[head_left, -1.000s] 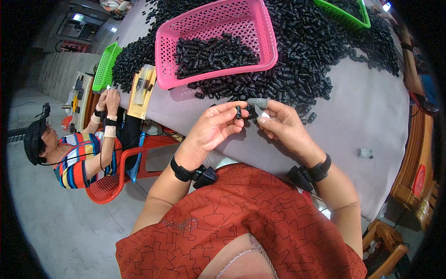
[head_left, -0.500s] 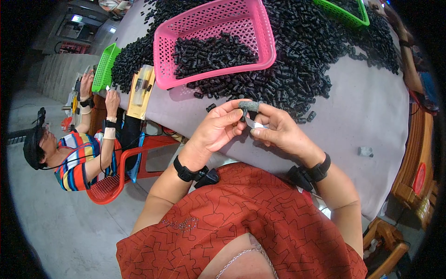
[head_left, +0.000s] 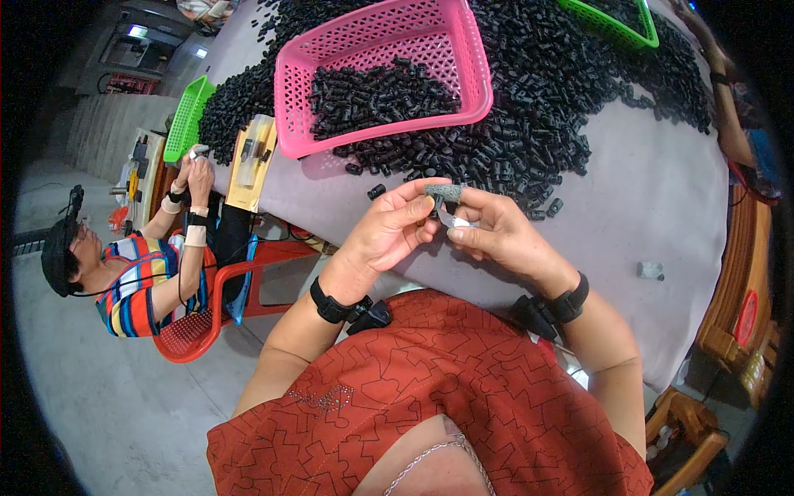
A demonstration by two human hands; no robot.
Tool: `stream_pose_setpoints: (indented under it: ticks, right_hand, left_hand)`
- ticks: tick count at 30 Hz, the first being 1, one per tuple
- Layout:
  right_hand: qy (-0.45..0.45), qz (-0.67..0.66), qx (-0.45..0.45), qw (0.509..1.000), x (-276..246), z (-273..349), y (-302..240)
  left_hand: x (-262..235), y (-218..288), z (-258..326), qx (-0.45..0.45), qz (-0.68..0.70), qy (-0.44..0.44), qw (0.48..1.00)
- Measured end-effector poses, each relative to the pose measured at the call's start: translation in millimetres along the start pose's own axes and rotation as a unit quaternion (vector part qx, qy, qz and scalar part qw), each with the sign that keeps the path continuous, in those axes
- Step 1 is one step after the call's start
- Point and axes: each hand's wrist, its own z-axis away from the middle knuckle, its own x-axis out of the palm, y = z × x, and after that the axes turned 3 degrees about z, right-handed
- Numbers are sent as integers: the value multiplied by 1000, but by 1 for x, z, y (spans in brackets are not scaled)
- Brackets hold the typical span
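My left hand (head_left: 387, 227) pinches a small black plastic part (head_left: 436, 201) between thumb and fingers; most of it is hidden by the fingertips. In my right hand (head_left: 504, 231) is a small blade (head_left: 447, 217) with a white-wrapped grip, held between thumb and fingers. The blade's end lies close beside the black part; whether they touch I cannot tell. A grey finger sleeve (head_left: 444, 193) covers my right index finger, which reaches over the part toward my left fingertips. Both hands are just above the table's near side.
A pink basket (head_left: 285, 124) of black parts stands ahead, amid a large pile of them (head_left: 529, 124). Green baskets (head_left: 190, 116) sit at far left and far right. A grey finger sleeve (head_left: 651, 270) lies at right. A co-worker (head_left: 149, 281) sits at left; another person's arm (head_left: 724, 99) shows at right.
My hands stay almost in place, with the black part turned slightly so less of it shows. At left, the co-worker's two hands have come together.
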Motion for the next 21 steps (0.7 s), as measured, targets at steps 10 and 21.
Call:
stream_pose_setpoints:
  ticks: [10,21]
  right_hand:
    - [26,45,-8,999,1,0,0]
    - [13,-2,-10,1000,-2,-2,4]
  left_hand:
    - [0,-2,1,4,0,9,1000]
    - [2,-2,2,-4,3,11,1000]
